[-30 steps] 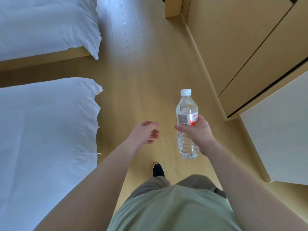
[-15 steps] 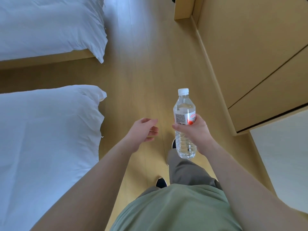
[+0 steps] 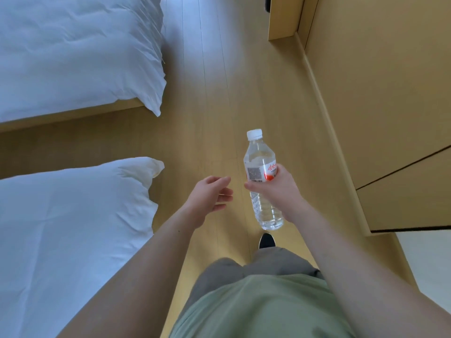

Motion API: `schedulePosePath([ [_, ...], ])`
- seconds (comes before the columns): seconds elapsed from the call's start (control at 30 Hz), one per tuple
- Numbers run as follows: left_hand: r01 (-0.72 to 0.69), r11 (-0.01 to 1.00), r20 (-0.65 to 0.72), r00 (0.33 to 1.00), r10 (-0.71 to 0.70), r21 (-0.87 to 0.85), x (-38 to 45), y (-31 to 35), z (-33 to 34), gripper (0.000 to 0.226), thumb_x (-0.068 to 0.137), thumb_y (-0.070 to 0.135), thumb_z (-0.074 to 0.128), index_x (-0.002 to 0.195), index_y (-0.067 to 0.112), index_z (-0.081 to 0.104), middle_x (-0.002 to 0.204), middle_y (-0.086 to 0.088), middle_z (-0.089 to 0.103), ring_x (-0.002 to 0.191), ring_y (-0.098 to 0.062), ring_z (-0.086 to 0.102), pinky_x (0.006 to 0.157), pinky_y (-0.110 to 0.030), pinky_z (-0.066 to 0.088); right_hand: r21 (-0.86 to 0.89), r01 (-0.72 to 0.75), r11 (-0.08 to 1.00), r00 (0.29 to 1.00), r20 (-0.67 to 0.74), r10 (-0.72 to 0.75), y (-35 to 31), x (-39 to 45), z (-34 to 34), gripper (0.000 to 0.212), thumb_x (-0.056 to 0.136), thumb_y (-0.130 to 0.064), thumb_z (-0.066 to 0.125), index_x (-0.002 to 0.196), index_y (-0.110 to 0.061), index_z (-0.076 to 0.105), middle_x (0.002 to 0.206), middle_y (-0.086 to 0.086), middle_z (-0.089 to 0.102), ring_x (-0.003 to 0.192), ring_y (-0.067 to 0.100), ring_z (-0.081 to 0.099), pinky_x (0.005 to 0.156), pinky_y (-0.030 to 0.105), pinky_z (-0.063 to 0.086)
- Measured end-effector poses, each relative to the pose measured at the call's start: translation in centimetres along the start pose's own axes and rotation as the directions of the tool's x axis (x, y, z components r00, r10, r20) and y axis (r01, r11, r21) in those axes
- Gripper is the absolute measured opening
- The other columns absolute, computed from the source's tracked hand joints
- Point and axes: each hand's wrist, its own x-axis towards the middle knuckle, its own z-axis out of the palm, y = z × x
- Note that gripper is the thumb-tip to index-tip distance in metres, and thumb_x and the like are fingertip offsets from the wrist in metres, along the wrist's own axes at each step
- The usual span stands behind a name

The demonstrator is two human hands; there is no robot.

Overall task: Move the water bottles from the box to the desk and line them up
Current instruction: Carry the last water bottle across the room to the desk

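My right hand (image 3: pixel 274 191) grips a clear water bottle (image 3: pixel 261 164) round its middle, at the white and red label. The bottle is nearly upright above the wooden floor, its white cap on top. My left hand (image 3: pixel 210 193) hangs just left of the bottle with relaxed, loosely bent fingers and holds nothing. Neither the box nor the desk top is in view.
Two beds with white duvets stand on the left, one near (image 3: pixel 68 228) and one farther (image 3: pixel 78 52). Wooden cabinet fronts (image 3: pixel 380 93) line the right side. A white surface (image 3: pixel 429 262) shows at the lower right. A strip of wooden floor (image 3: pixel 214 106) runs between them; my black shoe (image 3: pixel 266 241) steps on it.
I have walked forward along the floor: the beds and cabinets slid toward me. The bottle stays in my right hand; the left hand keeps its place beside it.
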Motion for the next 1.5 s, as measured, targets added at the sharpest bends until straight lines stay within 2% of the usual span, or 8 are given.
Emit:
schedulePosePath([
  [0.37, 0.032, 0.999, -0.006, 0.999, -0.032, -0.019, 8.8, 6.5, -1.6, 0.030, 0.100, 0.042, 0.063, 0.118, 0.018, 0.067, 0.098, -0.004, 0.076, 0.091, -0.019, 0.076, 0.074, -0.033, 0.058, 0.000, -0.022, 1.000, 0.999, -0.039, 0.022, -5.0, 9.8, -1.1, 0.050, 0.067, -0.028, 0.092, 0.103, -0.029, 0.057, 0.097, -0.009, 0.070, 0.085, 0.005, 0.070, 0.068, 0.024, 0.051],
  [0.57, 0.044, 0.999, 0.039, 0.998, -0.043, -0.016, 15.9, 10.1, -4.4, 0.031, 0.100, 0.042, 0.063, 0.119, 0.018, 0.067, 0.101, -0.006, 0.076, 0.094, -0.019, 0.076, 0.079, -0.035, 0.060, -0.032, -0.073, 0.997, 0.996, -0.056, 0.071, -7.8, 16.2, 0.3, 0.050, 0.069, -0.023, 0.092, 0.105, -0.025, 0.058, 0.097, -0.006, 0.072, 0.090, 0.011, 0.072, 0.077, 0.030, 0.055],
  [0.73, 0.036, 0.999, 0.053, 0.998, -0.035, -0.029, 21.7, 14.5, -8.1, 0.030, 0.100, 0.042, 0.063, 0.119, 0.018, 0.067, 0.100, -0.005, 0.076, 0.092, -0.017, 0.077, 0.075, -0.033, 0.059, -0.030, -0.064, 0.998, 0.994, -0.091, 0.061, -12.5, 22.5, 2.7, 0.048, 0.070, -0.021, 0.091, 0.106, -0.022, 0.058, 0.098, -0.003, 0.073, 0.091, 0.015, 0.073, 0.084, 0.037, 0.058],
  [0.8, 0.032, 0.999, 0.059, 0.998, -0.030, -0.025, 23.7, 16.2, -9.6, 0.031, 0.099, 0.043, 0.063, 0.118, 0.019, 0.067, 0.099, -0.004, 0.077, 0.091, -0.017, 0.077, 0.076, -0.034, 0.059, -0.031, -0.054, 0.998, 0.994, -0.099, 0.051, -14.4, 24.7, 4.0, 0.048, 0.071, -0.020, 0.091, 0.106, -0.021, 0.058, 0.100, -0.002, 0.073, 0.092, 0.016, 0.072, 0.082, 0.035, 0.058],
  [0.97, 0.038, 0.999, 0.042, 0.998, -0.037, -0.032, 28.2, 20.5, -13.6, 0.028, 0.098, 0.043, 0.064, 0.116, 0.022, 0.068, 0.093, 0.000, 0.077, 0.088, -0.015, 0.077, 0.073, -0.032, 0.059, -0.036, -0.052, 0.998, 0.998, -0.048, 0.050, -18.4, 29.2, 6.6, 0.049, 0.073, -0.014, 0.089, 0.109, -0.018, 0.057, 0.097, -0.005, 0.071, 0.079, 0.003, 0.069, 0.061, 0.015, 0.049],
  [1.3, 0.062, 0.993, 0.039, 0.998, -0.058, -0.096, 35.8, 27.1, -15.2, 0.028, 0.100, 0.040, 0.063, 0.117, 0.019, 0.067, 0.099, -0.005, 0.074, 0.092, -0.019, 0.076, 0.082, -0.036, 0.061, -0.005, -0.081, 0.997, 0.996, -0.050, 0.080, -23.7, 38.1, 7.1, 0.050, 0.072, -0.011, 0.090, 0.109, -0.017, 0.057, 0.103, 0.001, 0.072, 0.092, 0.015, 0.072, 0.074, 0.029, 0.055],
  [1.43, 0.063, 0.993, 0.029, 0.998, -0.060, -0.097, 39.3, 30.7, -14.7, 0.028, 0.100, 0.040, 0.063, 0.118, 0.019, 0.067, 0.099, -0.005, 0.075, 0.094, -0.020, 0.076, 0.079, -0.035, 0.060, -0.028, -0.074, 0.997, 0.997, -0.039, 0.073, -26.1, 43.3, 5.9, 0.051, 0.070, -0.016, 0.092, 0.106, -0.022, 0.058, 0.103, -0.002, 0.072, 0.093, 0.013, 0.071, 0.080, 0.032, 0.056],
  [1.5, 0.063, 0.993, 0.012, 0.998, -0.062, -0.099, 41.3, 32.8, -14.4, 0.028, 0.100, 0.040, 0.063, 0.118, 0.019, 0.067, 0.097, -0.004, 0.075, 0.092, -0.019, 0.076, 0.077, -0.034, 0.060, -0.032, -0.069, 0.997, 0.997, -0.030, 0.068, -27.6, 46.1, 5.2, 0.051, 0.068, -0.018, 0.093, 0.105, -0.024, 0.058, 0.100, -0.005, 0.073, 0.088, 0.009, 0.072, 0.074, 0.029, 0.055],
])
